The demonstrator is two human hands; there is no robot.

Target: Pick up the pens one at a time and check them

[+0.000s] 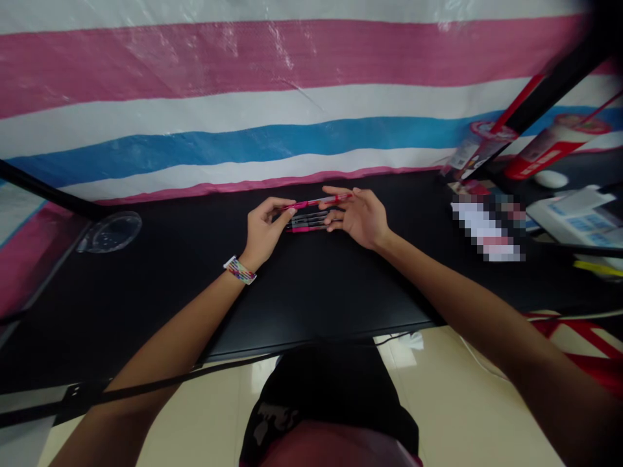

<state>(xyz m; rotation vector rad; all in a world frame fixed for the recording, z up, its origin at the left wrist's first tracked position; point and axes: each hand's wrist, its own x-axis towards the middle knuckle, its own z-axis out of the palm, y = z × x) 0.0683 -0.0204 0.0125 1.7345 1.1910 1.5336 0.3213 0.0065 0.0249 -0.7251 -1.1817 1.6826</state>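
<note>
A pink-red pen (318,202) is held level above the black desk between my two hands. My left hand (265,227), with a colourful woven bracelet on its wrist, pinches the pen's left end between thumb and fingers. At the other end, my right hand (365,217) has its thumb and a finger closed on the red tip, its other fingers loosely curled. Just below lie several clear pens (310,222) side by side, with dark and pink parts. The right fingertips reach their right ends; whether they press on them I cannot tell.
A clear plastic lid (111,232) lies on the desk (321,285) at the left. Two drink cups with straws, a dark one (479,149) and a red one (549,149), stand back right near a white rounded object (551,179). Striped sheeting (272,143) hangs behind.
</note>
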